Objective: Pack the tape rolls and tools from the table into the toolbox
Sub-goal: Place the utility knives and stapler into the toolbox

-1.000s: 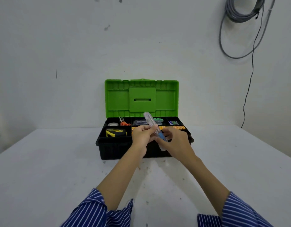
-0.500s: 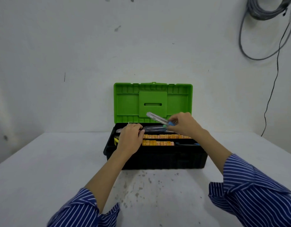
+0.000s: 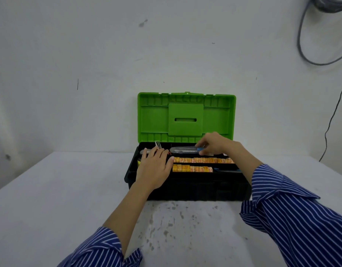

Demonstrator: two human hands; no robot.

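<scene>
A black toolbox (image 3: 187, 186) with its green lid (image 3: 186, 117) raised stands at the middle of the table. My right hand (image 3: 216, 143) pinches the blue end of a clear-handled tool (image 3: 182, 149), which lies nearly flat in the back of the tray. Spread flat, my left hand (image 3: 153, 164) rests on the tray's left compartments and covers what lies there. Two rows of orange-yellow labelled pieces (image 3: 203, 160) fill the tray's middle. A metal clip-like piece (image 3: 158, 145) sticks up behind my left hand.
The white table (image 3: 50, 199) runs up to a white wall. Grey cables (image 3: 320, 45) hang on the wall at the upper right, with a thin black wire dropping to the table's far right corner. Stains mark the table in front of the box.
My right hand carried the clear-handled tool from in front of the box to the back of the tray and lowered it flat. My left hand let go of it and settled on the tray's left side.
</scene>
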